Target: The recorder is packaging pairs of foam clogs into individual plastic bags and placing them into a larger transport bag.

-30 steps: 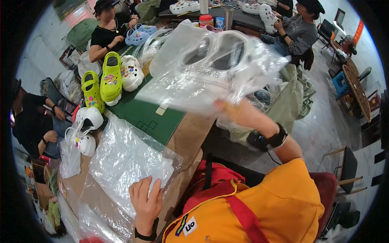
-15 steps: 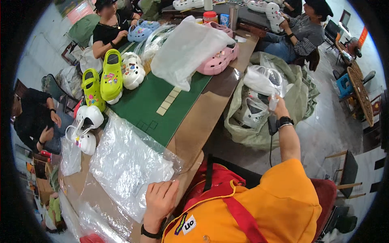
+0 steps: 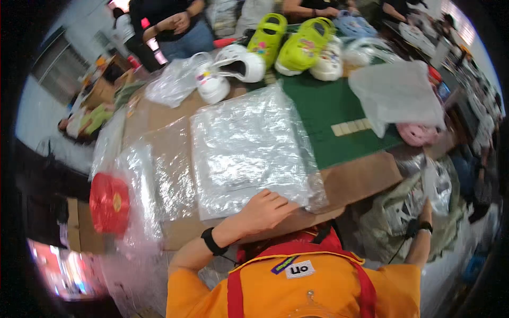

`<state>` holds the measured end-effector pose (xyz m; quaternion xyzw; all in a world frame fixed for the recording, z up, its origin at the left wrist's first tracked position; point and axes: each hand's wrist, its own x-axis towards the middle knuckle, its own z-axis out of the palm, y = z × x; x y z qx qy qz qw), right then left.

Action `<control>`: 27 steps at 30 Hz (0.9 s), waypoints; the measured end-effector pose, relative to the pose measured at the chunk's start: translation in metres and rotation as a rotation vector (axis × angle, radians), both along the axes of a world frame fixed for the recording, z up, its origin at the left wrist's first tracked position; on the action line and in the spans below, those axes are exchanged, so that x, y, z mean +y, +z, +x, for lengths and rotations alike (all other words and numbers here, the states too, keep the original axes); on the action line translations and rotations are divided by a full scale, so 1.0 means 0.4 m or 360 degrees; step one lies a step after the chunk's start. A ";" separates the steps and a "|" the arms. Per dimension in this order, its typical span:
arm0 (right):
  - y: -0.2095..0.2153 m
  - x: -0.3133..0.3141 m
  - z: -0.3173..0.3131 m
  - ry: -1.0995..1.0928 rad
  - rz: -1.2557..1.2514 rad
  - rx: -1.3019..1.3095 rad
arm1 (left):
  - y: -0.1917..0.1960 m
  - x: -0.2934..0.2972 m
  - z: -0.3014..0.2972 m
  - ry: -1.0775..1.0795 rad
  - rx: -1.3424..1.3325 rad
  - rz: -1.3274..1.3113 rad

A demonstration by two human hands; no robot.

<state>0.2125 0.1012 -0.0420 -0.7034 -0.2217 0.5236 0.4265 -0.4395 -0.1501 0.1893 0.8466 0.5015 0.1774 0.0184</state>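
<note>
My left hand (image 3: pixel 268 208) lies at the table's near edge, by the lower edge of a stack of clear plastic bags (image 3: pixel 249 148). Its fingers look stretched out and loosely bent, with nothing seen in them. Far to the right, my right hand (image 3: pixel 426 208) reaches over a green woven sack (image 3: pixel 379 214). It is closed on a whitish, see-through piece that looks like a plastic bag (image 3: pixel 428 179); blur hides its details. Bagged clogs (image 3: pixel 405 212) show inside the sack. A small dark device (image 3: pixel 412 228) with a cord sits by my right wrist.
Lime clogs (image 3: pixel 303 49) and white clogs (image 3: pixel 213 85) with charms stand along the table's far side. A frosted bag (image 3: pixel 395 93) covers part of a pink clog (image 3: pixel 419 134) on the green mat (image 3: pixel 334 106). A red bag (image 3: pixel 110 204) is at left. Other people sit or stand beyond the table.
The view has swung to the left, so the table and sack appear shifted right. My left hand stays by the bag stack, and my right hand stays over the sack.
</note>
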 end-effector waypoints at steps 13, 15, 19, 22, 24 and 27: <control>0.449 -0.092 -0.603 -0.0127 0.1449 -0.2002 | -0.097 -0.039 -0.155 0.0598 -0.0001 -0.0095; 0.530 -0.120 -0.772 0.0578 0.1697 -0.1487 | -0.145 -0.031 -0.163 0.0593 0.0019 -0.0211; 0.652 -0.078 -1.096 0.1541 0.1849 -0.0886 | -0.153 -0.034 -0.197 0.0611 -0.0039 -0.0443; 0.727 -0.061 -1.270 0.1998 0.1776 -0.0568 | -0.123 -0.066 -0.217 0.0692 -0.0102 -0.0225; 0.734 -0.029 -1.383 0.2236 0.1701 -0.0458 | -0.118 -0.105 -0.251 0.0816 -0.0132 -0.0044; 0.707 0.041 -1.551 0.2391 0.2161 -0.0752 | -0.137 -0.188 -0.315 0.1008 -0.0211 -0.0088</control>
